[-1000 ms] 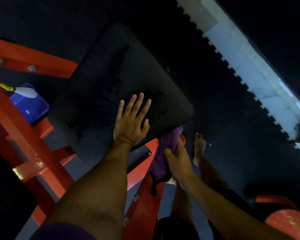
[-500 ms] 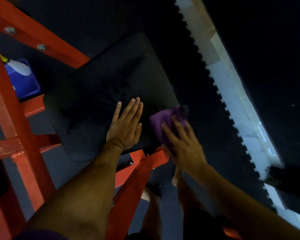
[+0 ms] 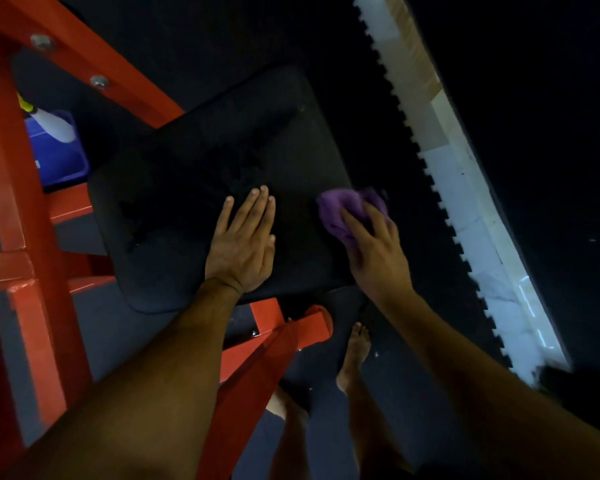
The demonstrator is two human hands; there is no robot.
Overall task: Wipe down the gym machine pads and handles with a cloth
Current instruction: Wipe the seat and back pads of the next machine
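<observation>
A black square seat pad (image 3: 201,174) of the red gym machine fills the middle of the head view. My left hand (image 3: 243,240) lies flat on the pad's near part, fingers straight and together. My right hand (image 3: 371,244) presses a bunched purple cloth (image 3: 340,209) against the pad's right edge, with the fingers spread over it. Part of the cloth is hidden under my fingers.
Red steel frame bars (image 3: 18,188) run along the left and under the pad (image 3: 257,362). A blue bin (image 3: 58,161) with a white spray bottle (image 3: 54,124) sits behind the frame at left. My bare feet (image 3: 355,355) stand on the dark floor mat. A white toothed mat border (image 3: 465,188) runs diagonally at right.
My right hand has brought the cloth up from below the pad's near corner onto its right edge. My left hand has stayed flat on the pad. The view has shifted.
</observation>
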